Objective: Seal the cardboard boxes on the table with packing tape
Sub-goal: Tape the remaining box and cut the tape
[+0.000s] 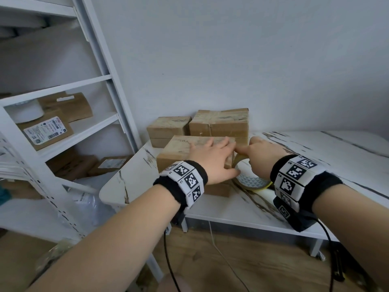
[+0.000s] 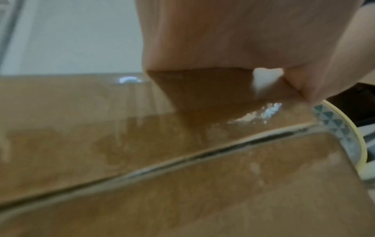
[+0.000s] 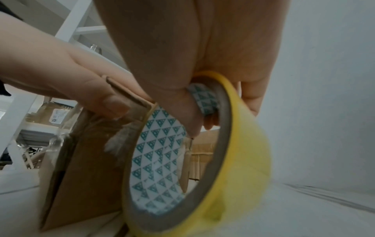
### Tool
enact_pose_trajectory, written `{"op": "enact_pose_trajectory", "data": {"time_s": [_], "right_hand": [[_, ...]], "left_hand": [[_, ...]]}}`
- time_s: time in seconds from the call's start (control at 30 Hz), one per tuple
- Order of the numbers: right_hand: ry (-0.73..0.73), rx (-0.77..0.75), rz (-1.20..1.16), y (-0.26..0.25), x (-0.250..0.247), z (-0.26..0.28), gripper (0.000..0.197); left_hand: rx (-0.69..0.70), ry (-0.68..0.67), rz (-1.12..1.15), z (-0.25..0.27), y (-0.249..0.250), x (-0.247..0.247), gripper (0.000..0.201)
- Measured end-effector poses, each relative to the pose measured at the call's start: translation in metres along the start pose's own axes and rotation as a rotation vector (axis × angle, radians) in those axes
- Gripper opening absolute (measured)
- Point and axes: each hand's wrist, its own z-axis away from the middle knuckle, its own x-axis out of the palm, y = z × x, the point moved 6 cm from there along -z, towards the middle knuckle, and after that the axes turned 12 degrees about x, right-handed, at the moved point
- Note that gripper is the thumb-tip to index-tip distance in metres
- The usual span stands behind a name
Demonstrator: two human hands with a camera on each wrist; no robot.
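A brown cardboard box (image 1: 179,152) lies on the white marbled table (image 1: 315,157), near its left end. My left hand (image 1: 221,159) lies flat on the box's top with straight fingers, the thumb pressing at its right end. In the left wrist view, the box top (image 2: 142,192) shows its flap seam and glossy clear tape. My right hand (image 1: 259,157) grips a yellow tape roll (image 1: 250,182) against the box's right end. The right wrist view shows the tape roll (image 3: 243,168) with my thumb inside its patterned core, and the left thumb (image 3: 91,89) on the box's corner.
Two more taped cardboard boxes (image 1: 168,127) (image 1: 219,123) stand behind the near one, against the wall. A white shelf unit (image 1: 101,79) at the left holds labelled parcels (image 1: 46,131). The table's right half is bare marble.
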Motion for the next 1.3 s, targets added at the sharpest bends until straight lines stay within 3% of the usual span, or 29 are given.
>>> {"op": "enact_pose_trajectory", "data": {"time_s": [0.17,0.33,0.47,0.63,0.77,0.9,1.1,1.3], "right_hand": [[0.019,-0.016,-0.004,0.002,0.008,-0.002,0.071],[-0.03,-0.002,-0.111,0.013,0.002,-0.001,0.073],[0.076,0.049,-0.204,0.018,-0.033,-0.011,0.07],[0.272,0.051,-0.5,0.015,-0.087,-0.022,0.062],[0.33,0.008,-0.639,-0.007,-0.099,-0.026,0.063],[0.316,-0.052,-0.689,-0.032,-0.095,-0.028,0.073],[0.386,-0.135,-0.609,-0.054,-0.11,-0.027,0.067],[0.436,-0.123,-0.47,-0.033,-0.122,-0.021,0.054]], "left_hand": [[-0.043,0.12,0.078,0.008,-0.002,-0.006,0.083],[-0.069,0.266,0.218,0.011,-0.005,-0.016,0.065],[-0.106,0.393,0.382,0.018,-0.017,-0.037,0.05],[-0.115,0.601,0.702,0.019,-0.049,-0.062,0.035],[-0.163,0.753,0.938,0.026,-0.071,-0.058,0.025],[-0.128,0.827,1.01,0.039,-0.083,-0.054,0.027],[-0.155,0.95,1.074,0.049,-0.099,-0.051,0.023],[-0.207,1.006,1.121,0.056,-0.109,-0.048,0.031]]}}
